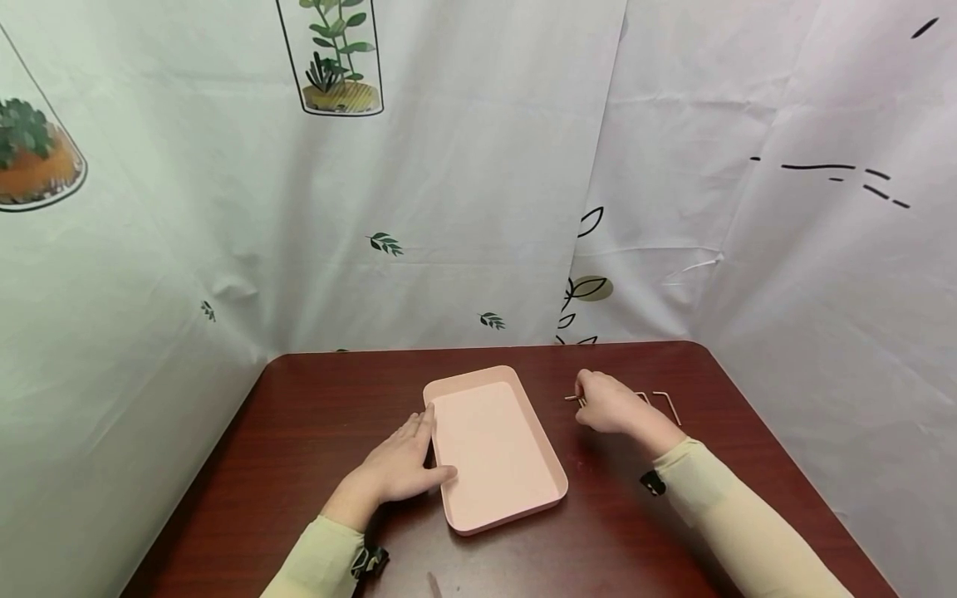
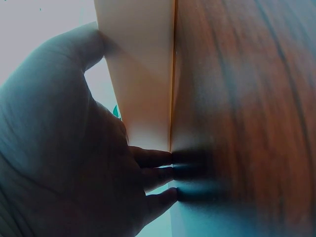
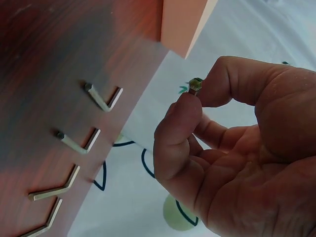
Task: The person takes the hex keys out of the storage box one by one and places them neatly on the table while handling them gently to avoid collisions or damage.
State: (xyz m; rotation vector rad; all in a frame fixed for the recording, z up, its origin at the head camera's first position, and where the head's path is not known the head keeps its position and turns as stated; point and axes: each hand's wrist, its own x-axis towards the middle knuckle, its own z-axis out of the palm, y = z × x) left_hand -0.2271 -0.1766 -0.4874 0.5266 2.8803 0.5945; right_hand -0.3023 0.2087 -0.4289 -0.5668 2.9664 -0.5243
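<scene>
A pink rectangular tray lies on the table, its floor bare. My left hand rests at its left side, fingers straight along the outer wall and thumb over the rim. In the left wrist view the fingertips reach down to the tabletop beside the tray wall. To the tray's right, my right hand pinches a hex key between thumb and index finger; its hexagonal end shows and the rest is hidden. Several L-shaped hex keys lie in a row on the table near this hand.
The dark red wooden table has a white printed curtain behind it and on both sides. At the table's near edge a thin, light-coloured object is partly in view. Black straps sit at both wrists.
</scene>
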